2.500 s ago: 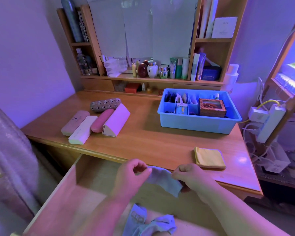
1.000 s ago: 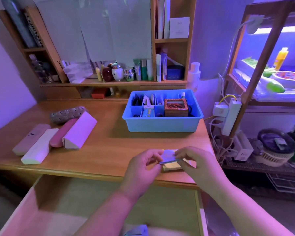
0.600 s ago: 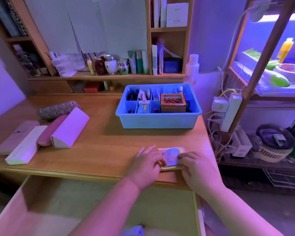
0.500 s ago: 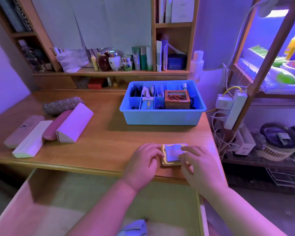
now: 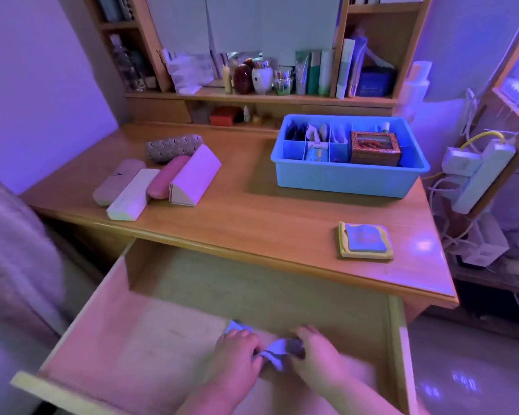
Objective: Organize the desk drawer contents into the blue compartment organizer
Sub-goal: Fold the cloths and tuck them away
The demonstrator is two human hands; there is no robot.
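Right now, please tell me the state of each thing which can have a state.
Desk drawer: pulled open.
Blue organizer: on desk, partly filled.
Blue cloth: folded, lying on the yellow cloth.
Pale cloth: in drawer, gripped by both hands.
Left hand: curled on the pale cloth.
Right hand: curled on the pale cloth.
Glasses cases: closed.

- The organizer [image 5: 349,178] is standing at upper right on the desk [image 5: 252,217].
- The cases [image 5: 159,178] are lying at its left.
- The open drawer [image 5: 174,333] is filling the lower frame.
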